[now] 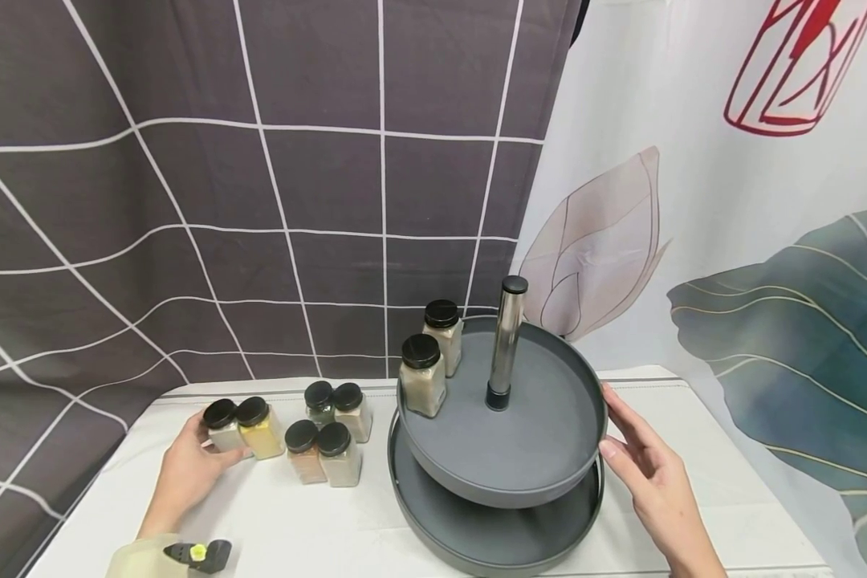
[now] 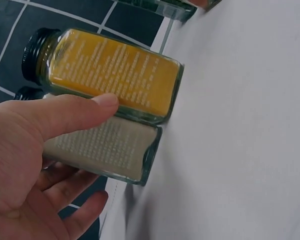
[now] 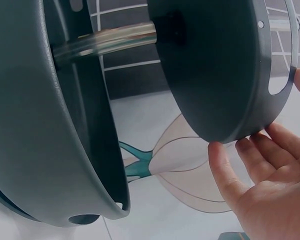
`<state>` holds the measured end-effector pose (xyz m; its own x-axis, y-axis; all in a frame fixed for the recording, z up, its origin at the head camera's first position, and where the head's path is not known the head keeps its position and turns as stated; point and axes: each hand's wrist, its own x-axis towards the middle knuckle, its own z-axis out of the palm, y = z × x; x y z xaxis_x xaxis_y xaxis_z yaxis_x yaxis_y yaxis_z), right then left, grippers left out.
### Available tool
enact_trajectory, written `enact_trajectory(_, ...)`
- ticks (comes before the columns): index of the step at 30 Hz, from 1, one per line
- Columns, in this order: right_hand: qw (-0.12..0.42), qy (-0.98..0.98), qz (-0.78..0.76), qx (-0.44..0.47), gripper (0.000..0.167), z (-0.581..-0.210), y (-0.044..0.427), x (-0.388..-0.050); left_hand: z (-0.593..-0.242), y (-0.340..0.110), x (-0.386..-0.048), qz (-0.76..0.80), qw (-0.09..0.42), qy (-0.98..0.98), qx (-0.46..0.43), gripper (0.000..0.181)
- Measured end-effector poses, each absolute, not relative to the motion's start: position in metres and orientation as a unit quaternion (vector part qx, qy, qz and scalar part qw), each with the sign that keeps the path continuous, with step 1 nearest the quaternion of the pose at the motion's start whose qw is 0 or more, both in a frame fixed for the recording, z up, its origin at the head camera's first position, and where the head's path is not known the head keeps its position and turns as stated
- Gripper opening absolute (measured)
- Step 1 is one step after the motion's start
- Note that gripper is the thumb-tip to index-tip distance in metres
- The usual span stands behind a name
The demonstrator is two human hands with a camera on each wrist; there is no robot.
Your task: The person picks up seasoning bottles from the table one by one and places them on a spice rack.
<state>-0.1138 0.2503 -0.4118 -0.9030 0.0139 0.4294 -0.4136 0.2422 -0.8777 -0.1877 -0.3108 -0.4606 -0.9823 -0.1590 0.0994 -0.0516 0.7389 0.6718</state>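
Observation:
My left hand (image 1: 190,475) holds a square glass spice jar (image 1: 227,438) of pale greyish powder with a black lid, at the table's left. Its thumb lies along the near face and reaches the edge of a yellow spice jar (image 2: 120,75) standing against it. With thumb and fingertips my right hand (image 1: 653,478) holds the right rim of the upper tier (image 1: 549,425) of a grey two-tier turntable rack. Fingers meet the tier's lower edge in the right wrist view; the thumb is partly cut off there. Two pale spice jars (image 1: 424,389) stand on this tier's left side.
Several black-lidded spice jars (image 1: 341,464) stand between the left hand and the rack. A metal post (image 1: 506,345) rises from the upper tier. Below is the wider lower tier (image 1: 487,539). A dark gridded curtain (image 1: 318,185) hangs behind the white table (image 1: 361,538).

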Motion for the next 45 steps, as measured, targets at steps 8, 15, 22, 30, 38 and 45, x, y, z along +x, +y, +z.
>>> enact_trajectory(8,0.176,-0.766,0.604,0.130,0.056,-0.412,0.250,-0.114,-0.463,-0.315,-0.188,-0.364,0.059,-0.926,0.076,0.095)
enact_trajectory(15,0.178,-0.768,0.602,0.130,0.056,-0.412,0.250,-0.114,-0.464,-0.317,-0.188,-0.364,0.059,-0.925,0.096,0.095)
enact_trajectory(22,0.175,-0.763,0.607,0.134,0.056,-0.411,0.250,-0.113,-0.463,-0.318,-0.187,-0.354,0.060,-0.926,0.113,0.094)
enact_trajectory(30,0.172,-0.762,0.610,0.136,0.056,-0.411,0.250,-0.113,-0.464,-0.316,-0.185,-0.350,0.082,-0.925,0.127,0.091)
enact_trajectory(38,0.172,-0.759,0.612,0.141,0.056,-0.412,0.251,-0.114,-0.464,-0.315,-0.181,-0.356,0.105,-0.917,0.145,0.088)
enact_trajectory(45,0.168,-0.755,0.618,0.141,0.057,-0.412,0.251,-0.114,-0.463,-0.316,-0.176,-0.349,0.104,-0.919,0.149,0.088)
